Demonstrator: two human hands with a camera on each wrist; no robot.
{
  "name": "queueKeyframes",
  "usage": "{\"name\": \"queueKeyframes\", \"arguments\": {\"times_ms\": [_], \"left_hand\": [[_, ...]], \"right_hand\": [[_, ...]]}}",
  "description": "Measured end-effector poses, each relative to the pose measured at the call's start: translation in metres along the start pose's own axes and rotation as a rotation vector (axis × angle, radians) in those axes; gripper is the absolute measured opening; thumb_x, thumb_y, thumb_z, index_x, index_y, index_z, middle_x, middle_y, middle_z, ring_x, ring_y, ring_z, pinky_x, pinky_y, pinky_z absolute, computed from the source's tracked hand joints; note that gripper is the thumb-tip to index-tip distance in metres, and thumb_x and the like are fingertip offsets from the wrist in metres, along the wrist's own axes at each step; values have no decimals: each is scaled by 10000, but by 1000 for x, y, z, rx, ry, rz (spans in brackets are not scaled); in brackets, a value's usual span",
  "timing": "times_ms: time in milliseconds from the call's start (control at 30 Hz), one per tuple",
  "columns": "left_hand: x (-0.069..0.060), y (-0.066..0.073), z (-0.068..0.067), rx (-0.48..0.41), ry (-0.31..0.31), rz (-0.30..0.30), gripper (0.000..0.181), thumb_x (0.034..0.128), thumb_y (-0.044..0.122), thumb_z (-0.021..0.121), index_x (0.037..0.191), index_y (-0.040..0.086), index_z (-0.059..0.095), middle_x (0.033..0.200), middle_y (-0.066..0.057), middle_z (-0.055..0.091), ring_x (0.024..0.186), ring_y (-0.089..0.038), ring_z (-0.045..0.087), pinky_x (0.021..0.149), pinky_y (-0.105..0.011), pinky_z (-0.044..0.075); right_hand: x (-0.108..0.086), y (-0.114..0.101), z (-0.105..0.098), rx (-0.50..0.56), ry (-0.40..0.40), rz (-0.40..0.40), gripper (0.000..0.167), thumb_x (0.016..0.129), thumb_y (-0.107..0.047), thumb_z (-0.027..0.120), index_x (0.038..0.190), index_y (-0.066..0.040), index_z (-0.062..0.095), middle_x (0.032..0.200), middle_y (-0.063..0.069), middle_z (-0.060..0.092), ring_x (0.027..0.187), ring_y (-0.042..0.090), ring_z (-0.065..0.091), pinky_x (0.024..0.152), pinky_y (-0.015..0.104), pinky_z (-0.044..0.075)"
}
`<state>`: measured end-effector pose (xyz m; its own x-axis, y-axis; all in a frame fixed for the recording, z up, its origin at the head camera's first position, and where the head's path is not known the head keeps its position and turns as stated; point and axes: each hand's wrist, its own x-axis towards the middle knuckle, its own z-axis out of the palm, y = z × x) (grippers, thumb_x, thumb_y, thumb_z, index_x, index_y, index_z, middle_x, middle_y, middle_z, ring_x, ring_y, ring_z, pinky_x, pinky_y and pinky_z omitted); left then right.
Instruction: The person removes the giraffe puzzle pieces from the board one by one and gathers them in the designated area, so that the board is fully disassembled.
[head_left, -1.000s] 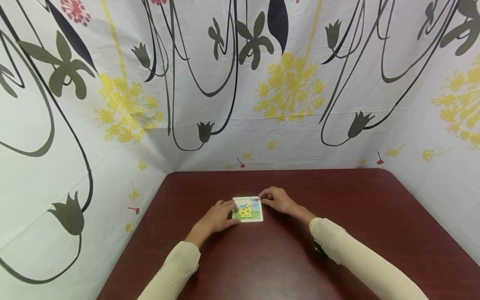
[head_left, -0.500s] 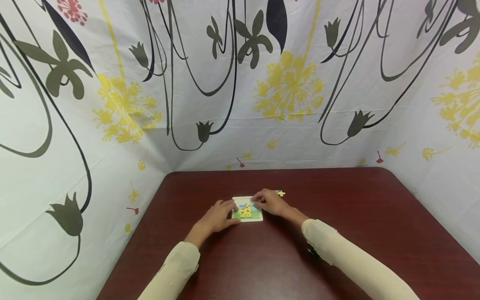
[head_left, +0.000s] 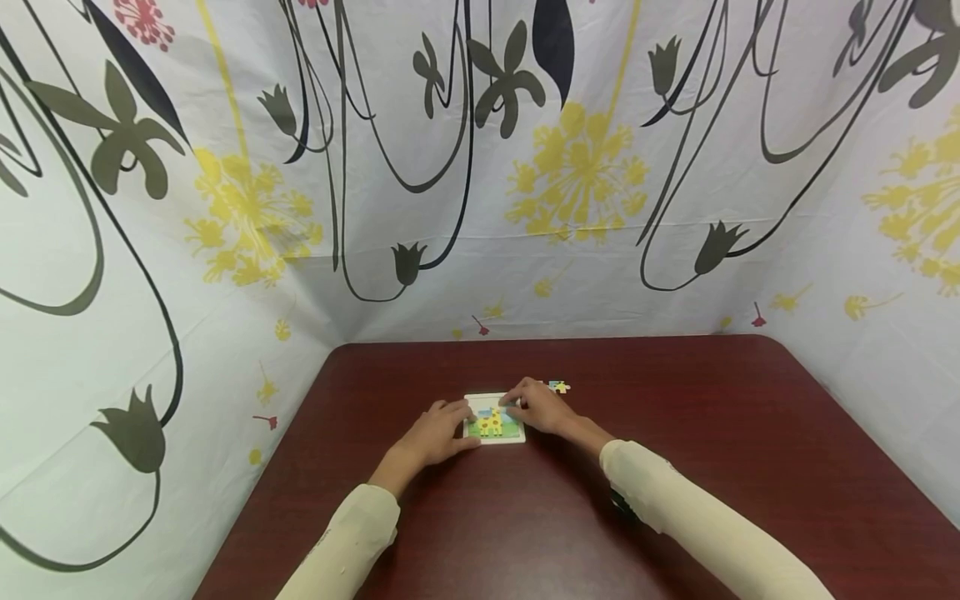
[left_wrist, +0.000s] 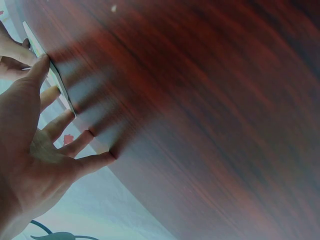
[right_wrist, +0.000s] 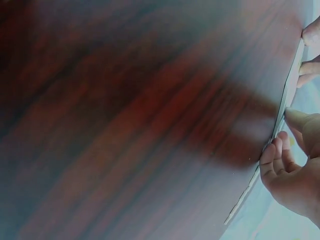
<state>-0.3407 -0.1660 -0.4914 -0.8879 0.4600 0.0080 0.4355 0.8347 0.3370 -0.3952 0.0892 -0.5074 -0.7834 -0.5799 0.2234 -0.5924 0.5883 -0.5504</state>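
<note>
A jigsaw puzzle (head_left: 491,425) with a yellow giraffe on green and blue lies in a white frame (head_left: 502,441) on the dark red table. My left hand (head_left: 432,432) rests at its left side, thumb at the near edge, fingers spread; in the left wrist view the fingers of that hand (left_wrist: 52,132) look fairly straight. Over the upper right part of the puzzle, my right hand (head_left: 546,406) has curled fingers. Between them a thin pale edge of a puzzle piece (left_wrist: 26,68) shows in the left wrist view; its picture side is hidden.
Loose puzzle pieces (head_left: 558,387) in blue and yellow lie just beyond the right hand, partly hidden by it. The table (head_left: 480,533) ends at a patterned cloth (head_left: 450,208) hanging at the back and sides.
My right hand has moved left from the puzzle's upper right corner to over its upper right part, uncovering loose pieces behind it. The left hand has stayed in place.
</note>
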Motion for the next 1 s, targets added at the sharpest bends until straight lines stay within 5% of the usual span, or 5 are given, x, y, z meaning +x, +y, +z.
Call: {"name": "queueKeyframes", "arguments": {"times_ms": [367,633,1000], "left_hand": [[0,0,0,6,10,11,380,983,460,706,1250,200,635,1533,-91,526,1359,-397,476,1049,-647,427],[0,1,0,6,9,1,385,987,459,701,1257,193,634,1522,-82,534,1359,-390,476,1053,-633,426],[-1,2,-1,-1,17,9,381,985,442,711,1247,178,632,1513,-96,539,1345,-404,482,1033,-646,432]], "right_hand": [[1,-4,3,-83,57,-30,171,982,-97,728,1149,-85,764,1199,125,651,956,253,619,800,405,526],[-1,-4,3,5,113,-41,320,976,-12,694,1296,-25,684,1178,159,631,988,299,685,789,390,564],[2,2,-1,47,178,-71,259,972,52,673,1210,-21,743,1077,141,648,976,310,711,795,353,591]]}}
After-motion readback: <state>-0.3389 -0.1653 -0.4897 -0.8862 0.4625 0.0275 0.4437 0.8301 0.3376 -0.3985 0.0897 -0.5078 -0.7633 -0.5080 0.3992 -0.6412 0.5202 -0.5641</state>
